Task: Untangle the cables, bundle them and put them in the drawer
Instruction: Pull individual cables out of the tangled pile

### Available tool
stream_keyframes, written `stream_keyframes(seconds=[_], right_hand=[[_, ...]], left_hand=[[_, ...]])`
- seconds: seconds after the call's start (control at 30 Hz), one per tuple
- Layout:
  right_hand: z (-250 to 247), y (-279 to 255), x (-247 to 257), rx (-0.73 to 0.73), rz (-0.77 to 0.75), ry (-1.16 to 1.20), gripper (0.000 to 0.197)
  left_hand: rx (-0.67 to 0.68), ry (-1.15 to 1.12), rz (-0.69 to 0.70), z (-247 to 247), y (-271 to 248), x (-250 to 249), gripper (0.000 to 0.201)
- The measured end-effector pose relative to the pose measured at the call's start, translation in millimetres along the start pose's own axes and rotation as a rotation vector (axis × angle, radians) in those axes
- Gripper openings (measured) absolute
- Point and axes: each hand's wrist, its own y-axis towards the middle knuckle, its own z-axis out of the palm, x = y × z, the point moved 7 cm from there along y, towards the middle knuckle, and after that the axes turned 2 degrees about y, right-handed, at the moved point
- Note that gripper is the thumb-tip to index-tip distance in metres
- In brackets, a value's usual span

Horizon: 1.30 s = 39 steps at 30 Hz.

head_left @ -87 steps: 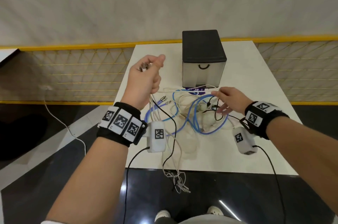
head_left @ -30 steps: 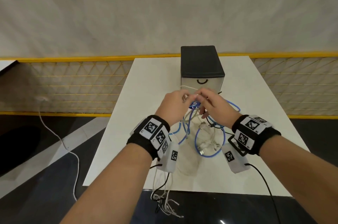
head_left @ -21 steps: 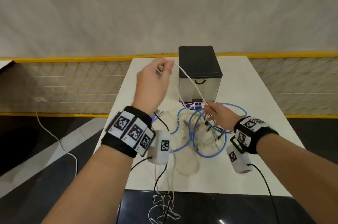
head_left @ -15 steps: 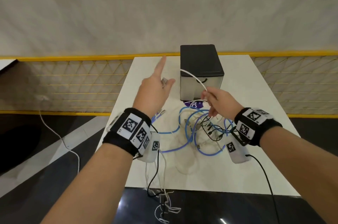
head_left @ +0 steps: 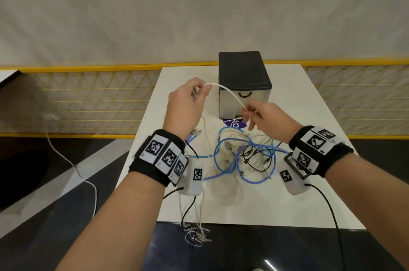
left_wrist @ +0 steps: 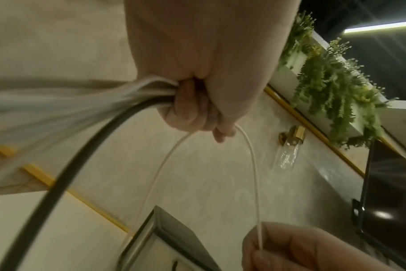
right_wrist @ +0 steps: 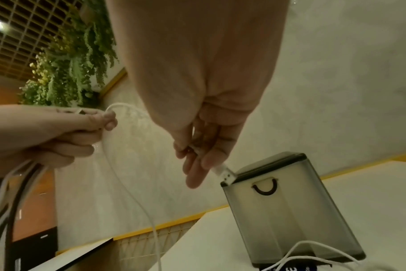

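Note:
A thin white cable (head_left: 229, 93) arcs in the air between my hands, in front of the closed drawer box (head_left: 243, 80). My left hand (head_left: 199, 91) is raised and grips one part of it together with several gathered strands (left_wrist: 148, 88), one of them dark. My right hand (head_left: 249, 115) pinches the other part, and the wrist view shows a USB plug (right_wrist: 225, 174) sticking out past its fingers (right_wrist: 197, 165). Below the hands a tangle of blue, black and white cables (head_left: 243, 160) lies on the white table (head_left: 298, 204).
Several cable ends (head_left: 197, 235) hang over the table's near edge. A yellow mesh fence (head_left: 99, 102) runs behind and beside the table. A loose white cord (head_left: 73, 166) trails on the floor at the left. A purple sticker (head_left: 234, 123) lies before the box.
My left hand, which had its forefinger stretched out, has curled round the white cable again. The right hand has stayed close before the box, still pinching the cable.

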Motion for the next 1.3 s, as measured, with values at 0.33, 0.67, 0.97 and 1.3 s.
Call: stream_keyframes(seconds=[0.33, 0.67, 0.97, 1.3], right_hand=[[31, -44, 61, 0.086, -0.094, 0.226, 0.032], [145, -151, 46, 0.892, -0.155, -0.320, 0.067], [92, -74, 85, 0.166, -0.166, 0.002, 0.029], [172, -94, 85, 0.353, -0.068, 0.319, 0.026]], left_hand=[[0.447, -0.060, 0.083, 22, -41, 1, 0.012], [0.109, -0.444, -0.035, -47, -33, 19, 0.028], [0.280, -0.521, -0.016, -33, -59, -2, 0.020], [0.181, -0.536, -0.066, -26, -68, -7, 0.020]])
